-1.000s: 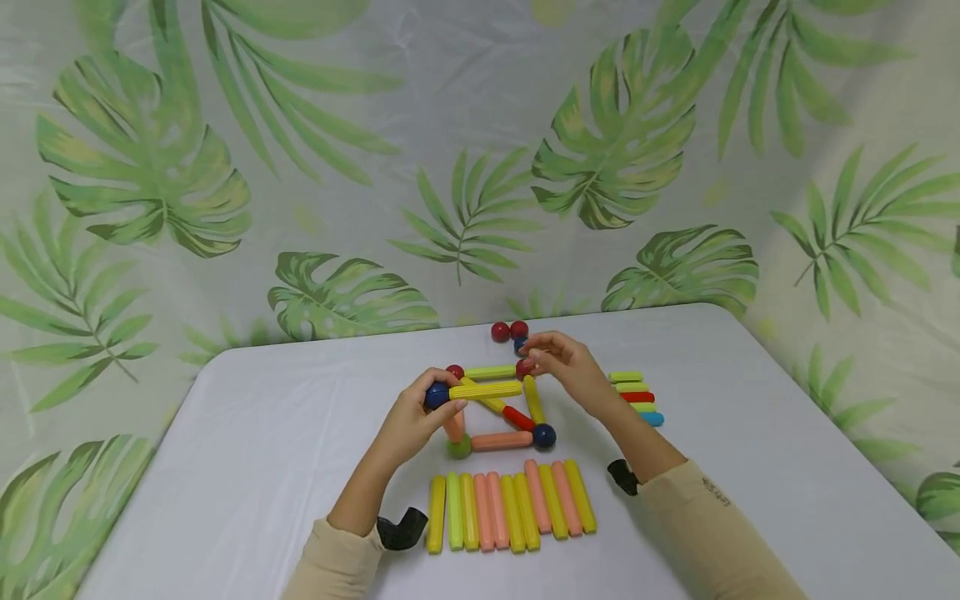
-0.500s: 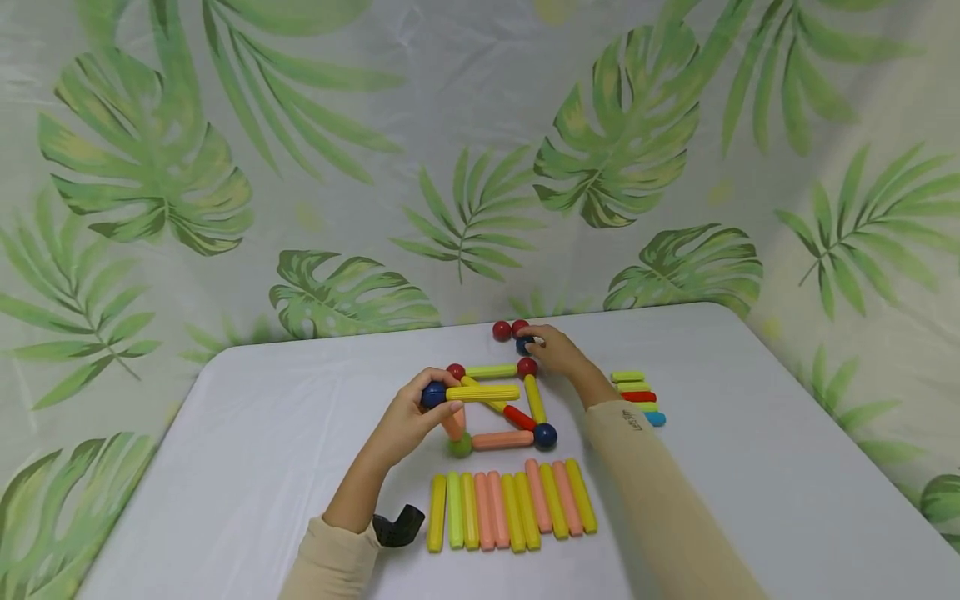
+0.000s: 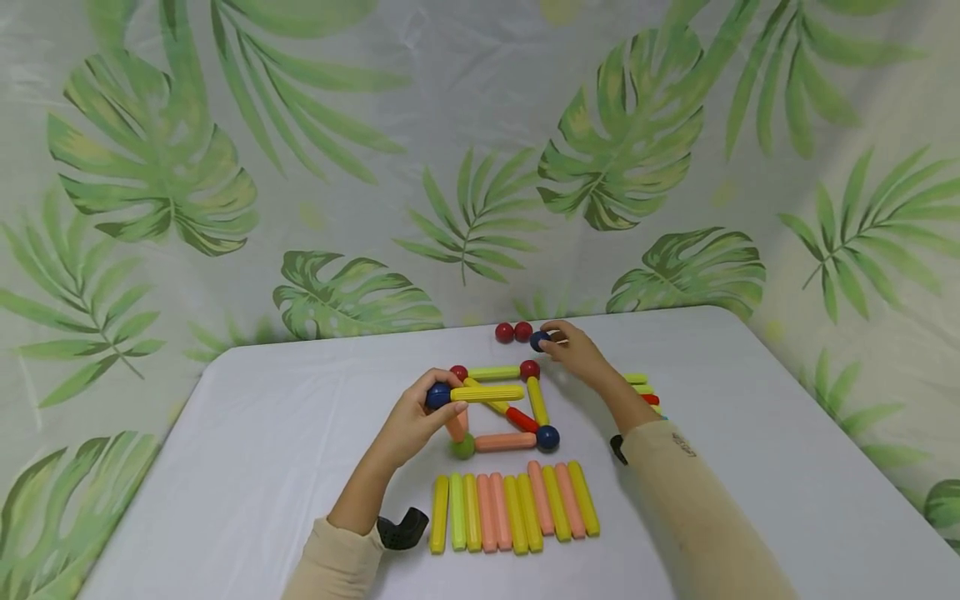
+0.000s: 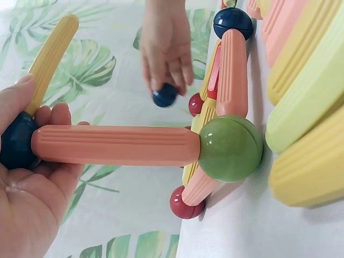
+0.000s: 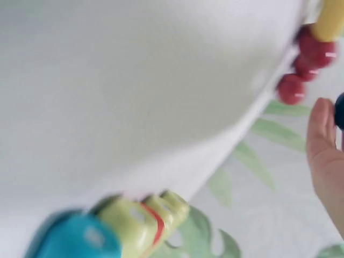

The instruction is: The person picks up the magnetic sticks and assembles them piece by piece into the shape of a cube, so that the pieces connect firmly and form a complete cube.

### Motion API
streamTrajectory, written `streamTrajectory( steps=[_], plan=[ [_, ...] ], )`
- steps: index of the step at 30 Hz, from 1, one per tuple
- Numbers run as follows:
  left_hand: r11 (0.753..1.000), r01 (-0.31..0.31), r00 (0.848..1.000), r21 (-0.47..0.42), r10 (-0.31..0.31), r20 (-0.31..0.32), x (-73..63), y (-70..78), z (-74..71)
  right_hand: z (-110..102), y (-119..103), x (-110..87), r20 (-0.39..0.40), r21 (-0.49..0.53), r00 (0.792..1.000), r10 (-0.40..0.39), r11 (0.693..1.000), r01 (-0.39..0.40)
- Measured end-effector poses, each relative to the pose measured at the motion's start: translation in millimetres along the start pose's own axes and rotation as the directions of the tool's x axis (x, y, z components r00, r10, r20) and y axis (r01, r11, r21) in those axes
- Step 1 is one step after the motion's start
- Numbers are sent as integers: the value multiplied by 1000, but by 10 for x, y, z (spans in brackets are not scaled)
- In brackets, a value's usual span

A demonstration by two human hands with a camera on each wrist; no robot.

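Note:
My left hand (image 3: 405, 427) grips a dark blue ball (image 4: 16, 141) at the top of an upright salmon rod (image 4: 115, 145), which stands on a green ball (image 4: 228, 149). A yellow rod (image 3: 487, 394) sticks out to the right from that blue ball, its far end free. Below lies a four-sided frame of rods, with a red ball (image 3: 529, 368) at its back right corner and a blue ball (image 3: 547, 437) at the front right. Between fingers and thumb, my right hand (image 3: 583, 358) pinches another dark blue ball (image 4: 164, 95), held behind the frame.
Two loose red balls (image 3: 513, 332) lie near the table's back edge. Several yellow, salmon and lime rods (image 3: 491, 512) form a row in front of the frame. Short coloured rods (image 3: 637, 379) lie on the right, partly behind my right forearm. A leaf-patterned cloth (image 3: 465, 208) hangs behind the table.
My right hand has gone from the frame's back right corner to the loose blue ball, taken hold of it and drawn it right, away from the red balls. The left hand stays put.

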State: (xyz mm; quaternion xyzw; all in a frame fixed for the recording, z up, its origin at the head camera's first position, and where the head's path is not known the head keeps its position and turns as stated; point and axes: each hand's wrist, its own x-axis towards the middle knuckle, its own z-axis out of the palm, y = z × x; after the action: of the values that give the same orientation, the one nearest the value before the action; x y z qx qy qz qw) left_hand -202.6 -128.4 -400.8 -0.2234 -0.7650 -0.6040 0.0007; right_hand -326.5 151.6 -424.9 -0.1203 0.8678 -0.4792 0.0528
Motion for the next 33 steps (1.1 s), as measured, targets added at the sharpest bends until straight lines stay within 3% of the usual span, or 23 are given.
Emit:
streamTrajectory(
  steps=[5, 10, 14, 18, 22, 25, 30, 33],
  plan=[
    [1000, 1, 1000, 2, -1, -25, 0, -15, 17, -105, -180, -396, 44, 215, 997, -60, 975, 49],
    [1000, 5, 998, -7, -5, -58, 2, -21, 46, -118, -368, -766, 103, 306, 984, -142, 946, 105],
    [1000, 18, 997, -5, -18, -77, 1, 32, 75, -71, -473, -953, 140, 379, 966, -215, 913, 148],
    [1000, 27, 996, 13, -26, -82, -32, 211, 101, -36, -523, -1032, 146, 415, 961, -236, 896, 157],
    [992, -38, 992, 119, 52, -116, 8, 157, 97, -37, -519, -1041, 133, 430, 960, -248, 887, 169],
    [967, -104, 982, 234, 136, -129, 84, 62, 72, -40, -500, -1041, 128, 439, 958, -257, 881, 178],
    [920, -160, 983, 358, 180, -23, 182, 115, 64, -51, -500, -1048, 110, 442, 962, -250, 879, 178],
    [912, -160, 985, 377, 170, 8, 201, 114, 71, -65, -496, -1060, 111, 423, 964, -243, 889, 175]
  ],
)
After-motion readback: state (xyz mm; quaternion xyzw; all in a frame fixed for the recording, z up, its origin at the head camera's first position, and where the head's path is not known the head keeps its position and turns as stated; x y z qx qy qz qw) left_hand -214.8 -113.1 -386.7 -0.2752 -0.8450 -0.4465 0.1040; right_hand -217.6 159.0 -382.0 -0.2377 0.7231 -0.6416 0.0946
